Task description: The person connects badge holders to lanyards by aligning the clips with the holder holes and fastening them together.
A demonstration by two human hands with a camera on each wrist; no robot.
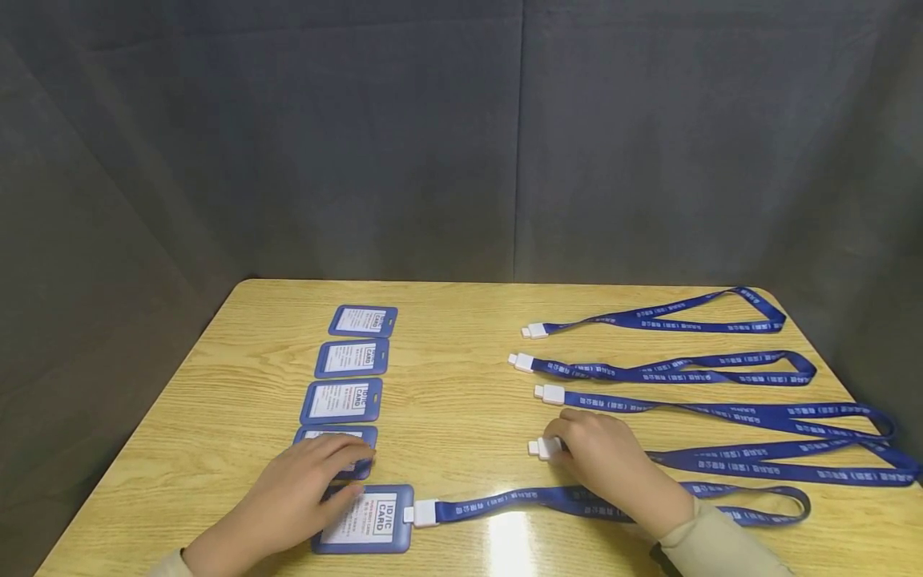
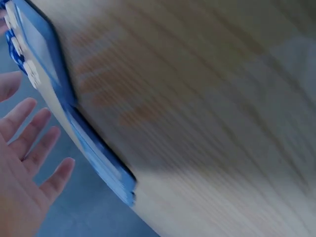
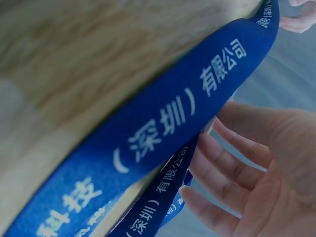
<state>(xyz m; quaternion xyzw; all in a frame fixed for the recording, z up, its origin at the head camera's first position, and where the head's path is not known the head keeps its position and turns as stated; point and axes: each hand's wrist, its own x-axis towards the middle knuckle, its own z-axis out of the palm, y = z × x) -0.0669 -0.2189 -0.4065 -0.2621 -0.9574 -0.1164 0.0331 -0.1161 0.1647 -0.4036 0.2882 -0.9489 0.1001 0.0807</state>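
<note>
My left hand [image 1: 296,489] is over a blue ID card holder [image 1: 368,439], fourth from the back, partly hiding it. In the left wrist view its fingers [image 2: 37,138] are spread and loosely extended beside the holders. My right hand [image 1: 606,453] pinches the white plastic clip [image 1: 539,449] of a blue lanyard [image 1: 743,463] between thumb and fingers. In the right wrist view, printed blue straps [image 3: 163,118] run past that hand. The nearest card holder [image 1: 388,521] is joined to another lanyard [image 1: 497,505] by its white clip [image 1: 425,513]; my left thumb lies over its upper left part.
Behind my left hand, 3 more card holders [image 1: 342,401] lie in a column. Further lanyards [image 1: 671,371] stretch across the right side, white clips pointing left. A dark curtain [image 1: 404,160] hangs behind the wooden table [image 1: 447,344].
</note>
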